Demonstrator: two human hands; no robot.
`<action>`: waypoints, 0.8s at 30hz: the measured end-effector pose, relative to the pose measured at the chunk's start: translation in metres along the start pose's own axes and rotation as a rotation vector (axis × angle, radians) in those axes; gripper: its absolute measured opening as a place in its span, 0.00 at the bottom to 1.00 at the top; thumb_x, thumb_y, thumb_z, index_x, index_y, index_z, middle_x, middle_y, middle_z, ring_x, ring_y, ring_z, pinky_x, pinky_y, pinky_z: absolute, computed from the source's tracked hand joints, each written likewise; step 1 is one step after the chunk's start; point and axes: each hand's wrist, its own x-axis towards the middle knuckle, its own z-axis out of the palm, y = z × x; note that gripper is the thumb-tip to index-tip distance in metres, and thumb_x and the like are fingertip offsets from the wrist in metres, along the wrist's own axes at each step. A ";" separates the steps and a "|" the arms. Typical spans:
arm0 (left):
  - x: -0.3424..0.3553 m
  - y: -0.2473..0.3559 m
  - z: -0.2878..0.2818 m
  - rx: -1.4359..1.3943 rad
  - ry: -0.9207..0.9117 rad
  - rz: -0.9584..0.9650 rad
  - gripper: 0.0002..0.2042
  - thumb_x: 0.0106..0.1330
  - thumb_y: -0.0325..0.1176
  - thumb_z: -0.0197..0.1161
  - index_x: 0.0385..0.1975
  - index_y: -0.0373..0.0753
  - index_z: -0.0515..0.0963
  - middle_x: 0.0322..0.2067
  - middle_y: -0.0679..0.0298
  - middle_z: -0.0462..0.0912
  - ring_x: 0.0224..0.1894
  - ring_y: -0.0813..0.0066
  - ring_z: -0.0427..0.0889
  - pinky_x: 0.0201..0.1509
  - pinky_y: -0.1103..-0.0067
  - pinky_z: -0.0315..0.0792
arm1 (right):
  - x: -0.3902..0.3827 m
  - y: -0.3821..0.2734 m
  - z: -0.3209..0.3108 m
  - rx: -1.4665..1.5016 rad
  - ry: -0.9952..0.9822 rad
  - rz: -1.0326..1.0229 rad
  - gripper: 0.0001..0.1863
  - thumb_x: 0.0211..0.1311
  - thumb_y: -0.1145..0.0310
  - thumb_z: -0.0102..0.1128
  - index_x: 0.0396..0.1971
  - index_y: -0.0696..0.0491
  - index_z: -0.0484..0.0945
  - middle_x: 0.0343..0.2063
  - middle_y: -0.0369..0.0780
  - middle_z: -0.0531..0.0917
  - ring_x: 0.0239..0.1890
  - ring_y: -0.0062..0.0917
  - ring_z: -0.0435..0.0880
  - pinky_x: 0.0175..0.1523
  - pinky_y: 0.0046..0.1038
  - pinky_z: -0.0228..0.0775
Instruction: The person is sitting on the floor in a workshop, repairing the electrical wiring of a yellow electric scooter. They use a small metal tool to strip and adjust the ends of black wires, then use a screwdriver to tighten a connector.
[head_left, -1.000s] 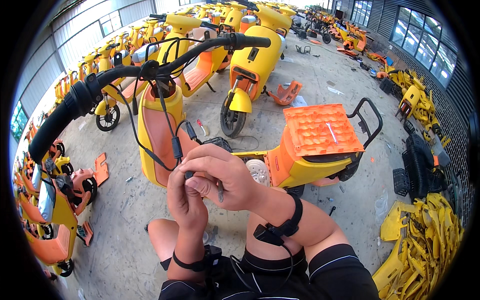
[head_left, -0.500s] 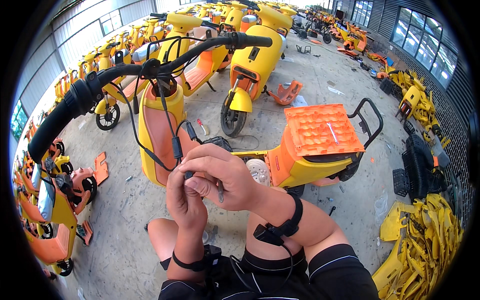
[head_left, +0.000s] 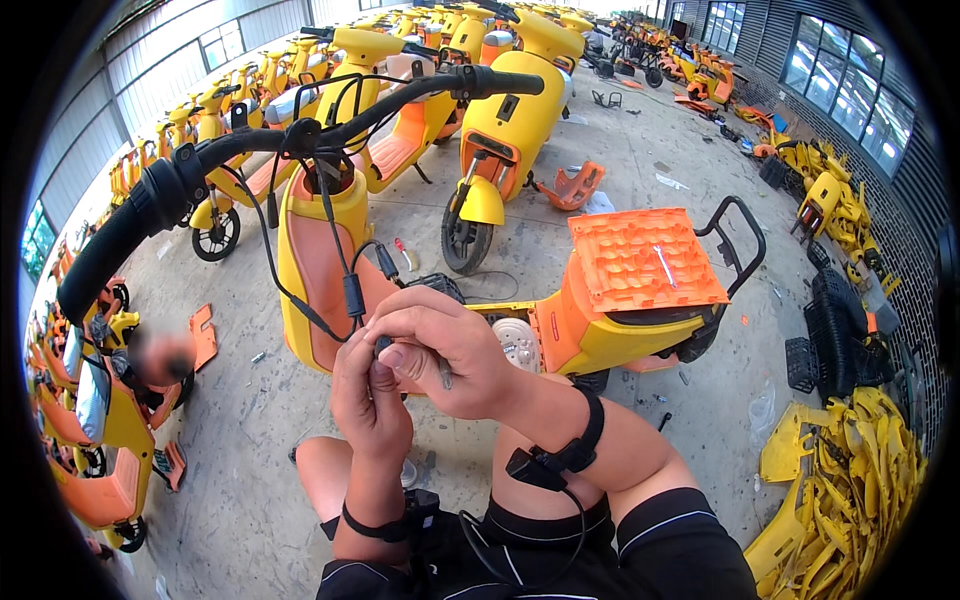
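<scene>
Both hands meet in front of a yellow and orange electric scooter (head_left: 325,255). My left hand (head_left: 368,395) is closed, pinching a small black cable connector (head_left: 383,345). From above, my right hand (head_left: 440,345) closes on the same connector with thumb and fingers. A slim grey metal tip (head_left: 446,376) sticks out below the right palm; the rest of that piece is hidden in the hand. Black cables (head_left: 353,290) hang from the scooter's handlebar (head_left: 350,130) down to my fingers, which cover where they end.
An orange ridged panel (head_left: 640,265) with a wrench (head_left: 665,266) on it lies over the scooter's rear. A red-handled screwdriver (head_left: 403,250) is on the floor beyond. Rows of yellow scooters (head_left: 510,110) stand behind. Yellow panels (head_left: 840,490) are heaped at right, near black baskets (head_left: 835,320).
My right hand has turned slightly and its thumb has shifted on the connector. Less of the grey metal tip shows below the palm. The scooter has not moved.
</scene>
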 end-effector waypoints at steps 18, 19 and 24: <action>0.003 -0.003 0.001 0.036 0.036 0.084 0.11 0.74 0.26 0.55 0.53 0.33 0.76 0.51 0.52 0.81 0.52 0.62 0.81 0.56 0.72 0.73 | 0.002 -0.002 -0.001 0.010 -0.007 -0.035 0.10 0.66 0.73 0.63 0.45 0.60 0.80 0.43 0.45 0.80 0.44 0.32 0.82 0.48 0.27 0.75; 0.003 -0.003 0.001 0.034 0.039 0.087 0.11 0.74 0.26 0.55 0.53 0.33 0.76 0.51 0.52 0.81 0.52 0.62 0.81 0.56 0.73 0.73 | 0.002 -0.002 0.000 0.010 -0.006 -0.035 0.11 0.65 0.73 0.64 0.45 0.60 0.80 0.43 0.45 0.80 0.44 0.31 0.82 0.48 0.27 0.75; 0.001 -0.004 0.003 0.016 0.060 0.068 0.12 0.75 0.28 0.55 0.53 0.33 0.75 0.50 0.53 0.81 0.51 0.64 0.81 0.56 0.74 0.73 | 0.002 -0.005 0.000 0.011 -0.011 -0.007 0.11 0.65 0.72 0.64 0.46 0.60 0.80 0.43 0.45 0.80 0.44 0.31 0.82 0.47 0.26 0.74</action>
